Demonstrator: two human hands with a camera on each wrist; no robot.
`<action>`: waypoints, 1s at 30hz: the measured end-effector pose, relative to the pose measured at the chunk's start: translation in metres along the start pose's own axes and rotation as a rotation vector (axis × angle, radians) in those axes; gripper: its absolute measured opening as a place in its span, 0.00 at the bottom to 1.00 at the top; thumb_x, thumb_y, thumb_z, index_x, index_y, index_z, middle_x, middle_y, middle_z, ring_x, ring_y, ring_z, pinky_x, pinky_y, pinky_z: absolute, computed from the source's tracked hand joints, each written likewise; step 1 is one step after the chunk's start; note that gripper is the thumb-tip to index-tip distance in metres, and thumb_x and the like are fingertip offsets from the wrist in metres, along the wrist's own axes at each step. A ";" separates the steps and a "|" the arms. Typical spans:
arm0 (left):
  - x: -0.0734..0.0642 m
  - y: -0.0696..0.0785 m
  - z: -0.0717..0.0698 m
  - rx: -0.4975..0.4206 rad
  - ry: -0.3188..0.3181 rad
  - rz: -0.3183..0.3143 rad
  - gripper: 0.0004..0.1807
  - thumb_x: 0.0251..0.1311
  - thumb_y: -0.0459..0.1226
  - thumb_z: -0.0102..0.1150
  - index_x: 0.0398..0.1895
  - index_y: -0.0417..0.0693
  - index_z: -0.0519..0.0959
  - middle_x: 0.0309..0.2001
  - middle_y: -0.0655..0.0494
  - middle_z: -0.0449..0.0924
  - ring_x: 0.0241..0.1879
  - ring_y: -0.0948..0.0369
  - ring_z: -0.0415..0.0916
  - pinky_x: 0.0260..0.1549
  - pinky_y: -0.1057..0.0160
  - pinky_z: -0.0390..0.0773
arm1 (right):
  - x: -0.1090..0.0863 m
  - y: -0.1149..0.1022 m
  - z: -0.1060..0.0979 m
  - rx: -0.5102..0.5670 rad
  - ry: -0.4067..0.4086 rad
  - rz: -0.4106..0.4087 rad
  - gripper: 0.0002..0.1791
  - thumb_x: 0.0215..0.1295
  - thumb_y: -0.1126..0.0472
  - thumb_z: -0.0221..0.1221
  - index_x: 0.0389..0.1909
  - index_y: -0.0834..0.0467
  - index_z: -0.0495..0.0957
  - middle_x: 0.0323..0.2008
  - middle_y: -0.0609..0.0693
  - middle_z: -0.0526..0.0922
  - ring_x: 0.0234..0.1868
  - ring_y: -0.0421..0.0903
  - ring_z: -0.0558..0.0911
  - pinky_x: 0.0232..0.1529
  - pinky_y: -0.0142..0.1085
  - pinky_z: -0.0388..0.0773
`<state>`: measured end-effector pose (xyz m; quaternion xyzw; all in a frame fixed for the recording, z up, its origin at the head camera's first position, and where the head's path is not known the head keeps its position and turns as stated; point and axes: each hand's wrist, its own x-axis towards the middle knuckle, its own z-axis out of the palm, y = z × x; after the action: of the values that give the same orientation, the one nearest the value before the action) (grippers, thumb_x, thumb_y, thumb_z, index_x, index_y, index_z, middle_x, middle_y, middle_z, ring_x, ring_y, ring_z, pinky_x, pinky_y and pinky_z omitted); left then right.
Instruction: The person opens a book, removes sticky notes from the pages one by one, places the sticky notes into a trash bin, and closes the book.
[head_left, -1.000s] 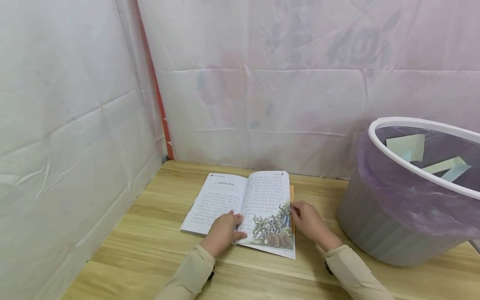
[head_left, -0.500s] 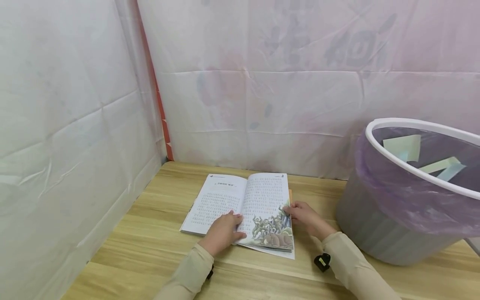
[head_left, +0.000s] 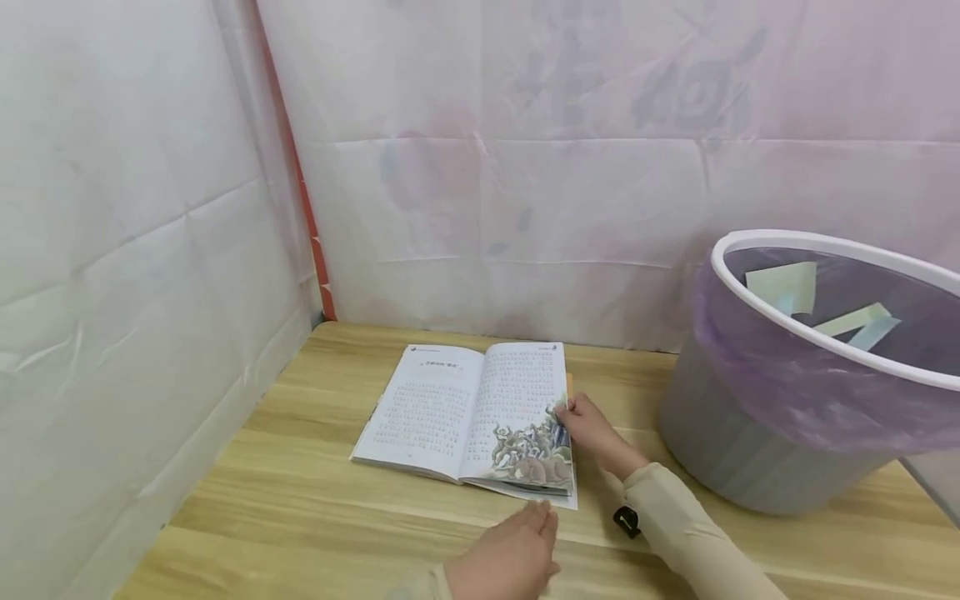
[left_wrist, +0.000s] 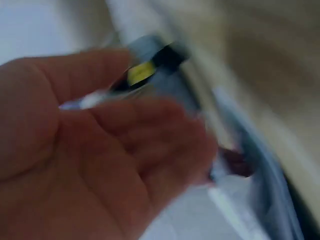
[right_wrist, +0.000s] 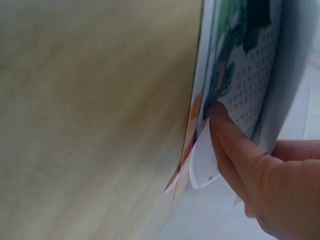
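An open book (head_left: 435, 408) lies on the wooden table, text on both pages and a coloured illustration low on the right page. My right hand (head_left: 598, 433) pinches the right edge of the book's pages, thumb on top beside the illustration. Up close in the right wrist view, the thumb (right_wrist: 220, 115) presses the printed page, with an orange edge below the pages. My left hand (head_left: 506, 554) is off the book, in front of its lower right corner, fingers extended together. The left wrist view, blurred, shows the left palm (left_wrist: 95, 155) holding nothing.
A grey waste bin (head_left: 735, 442) with a white rim and purple liner stands to the right, close to my right forearm. Pieces of paper (head_left: 783, 287) lie inside it. Pale sheeting (head_left: 480, 208) hangs behind the table and along its left side.
My left hand has lifted off the book's middle and moved toward me and to the right. My right hand has shifted from beside the page edge to pinching it.
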<state>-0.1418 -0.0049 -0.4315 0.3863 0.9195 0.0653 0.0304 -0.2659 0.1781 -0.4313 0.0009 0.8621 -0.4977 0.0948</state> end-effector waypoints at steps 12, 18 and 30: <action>0.013 -0.004 0.040 0.241 0.033 -0.305 0.27 0.64 0.47 0.55 0.61 0.40 0.73 0.59 0.44 0.73 0.61 0.52 0.69 0.61 0.58 0.67 | -0.001 0.004 0.009 -0.060 0.047 -0.058 0.11 0.76 0.64 0.39 0.32 0.62 0.52 0.27 0.53 0.56 0.26 0.46 0.60 0.28 0.36 0.59; 0.015 -0.010 0.036 0.329 0.055 -0.272 0.28 0.65 0.50 0.53 0.60 0.39 0.74 0.58 0.44 0.75 0.60 0.52 0.70 0.61 0.57 0.68 | 0.003 0.000 0.007 -0.094 0.049 -0.074 0.12 0.76 0.64 0.39 0.31 0.61 0.52 0.25 0.51 0.56 0.24 0.44 0.59 0.26 0.35 0.59; 0.011 -0.014 0.016 0.210 0.189 -0.397 0.37 0.61 0.49 0.59 0.66 0.33 0.65 0.62 0.36 0.69 0.63 0.44 0.67 0.62 0.52 0.67 | -0.009 0.001 0.011 -0.144 0.065 -0.099 0.24 0.78 0.46 0.34 0.36 0.64 0.62 0.39 0.59 0.80 0.43 0.55 0.81 0.47 0.48 0.77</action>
<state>-0.1571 -0.0053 -0.4490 0.1910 0.9780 -0.0021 -0.0836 -0.2550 0.1698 -0.4359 -0.0323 0.8972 -0.4384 0.0418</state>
